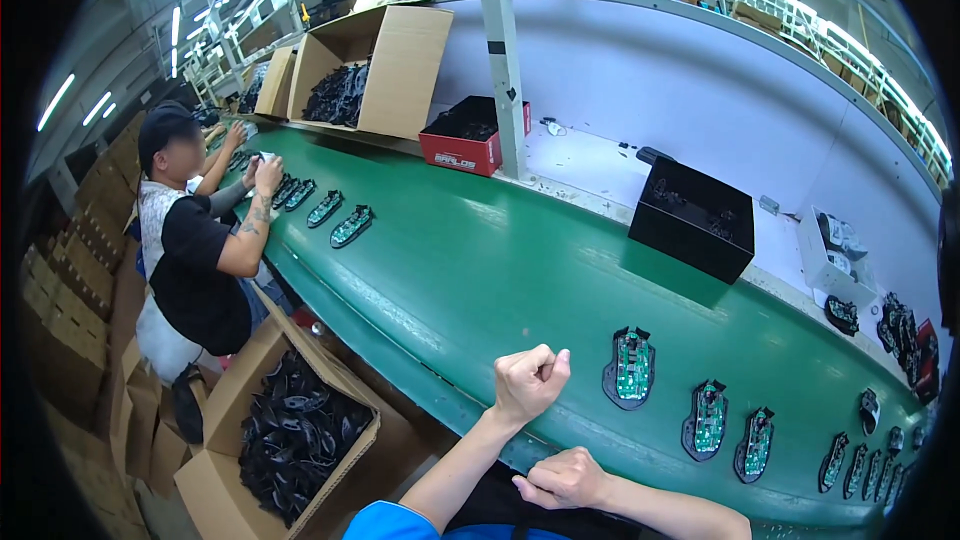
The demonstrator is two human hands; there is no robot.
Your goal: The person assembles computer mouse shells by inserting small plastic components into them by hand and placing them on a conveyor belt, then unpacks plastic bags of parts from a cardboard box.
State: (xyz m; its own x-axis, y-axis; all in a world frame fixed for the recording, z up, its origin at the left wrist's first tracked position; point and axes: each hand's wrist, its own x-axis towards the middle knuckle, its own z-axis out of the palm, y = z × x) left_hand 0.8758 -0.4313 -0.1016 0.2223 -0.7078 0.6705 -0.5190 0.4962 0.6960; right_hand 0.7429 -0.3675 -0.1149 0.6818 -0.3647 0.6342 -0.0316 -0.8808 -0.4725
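Note:
My left hand [530,383] is closed in a fist above the near edge of the green work surface [480,280], with nothing showing in it. Closer to my body, my right hand [565,478] is also curled into a fist, and no object shows in its fingers. Nearest to both is an open computer mouse base with a green circuit board [632,368], lying to their right and touched by neither. Two similar mouse bases, one [707,420] beside the other [756,445], lie farther right.
Several more mouse bases [832,462] line the right end. A black box [693,222] and a red box [462,152] stand along the back. At lower left is a carton [235,460] of black plastic parts. A co-worker [195,225] works at the left edge.

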